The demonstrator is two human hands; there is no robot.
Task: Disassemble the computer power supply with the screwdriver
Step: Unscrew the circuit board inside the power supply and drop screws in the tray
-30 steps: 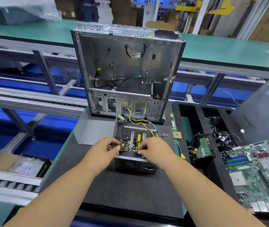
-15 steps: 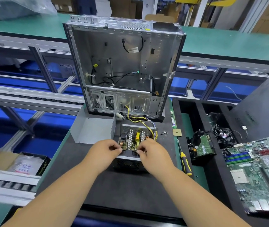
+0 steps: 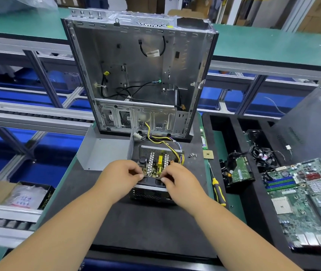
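Power supply sits mid-mat on the surface, cover already off and lying at its 10 o'clock, open case standing at 12. Both hands are on the near edge of the circuit board: left hand pinching the board's left near corner between thumb and fingertips, right hand pinching the right near corner the same way; both grips are pressed together on the board edge, not spread. Reads as the lift-out step: board coming free of the metal tray. To do it well: lift evenly on both corners, tilt the near edge up first, keep fingers on the board edge and off the heatsinks and the capacitor. The yellow and black wire bundle runs off at 12–1 o'clock toward the case, so it may tether the board; feed slack rather than yank. If it resists, likely a screw is left: the screwdriver lies at 3 o'clock just beside the mat, within reach of the right hand. Loose screws sit at 1 o'clock; keep the board clear of them when setting it down.
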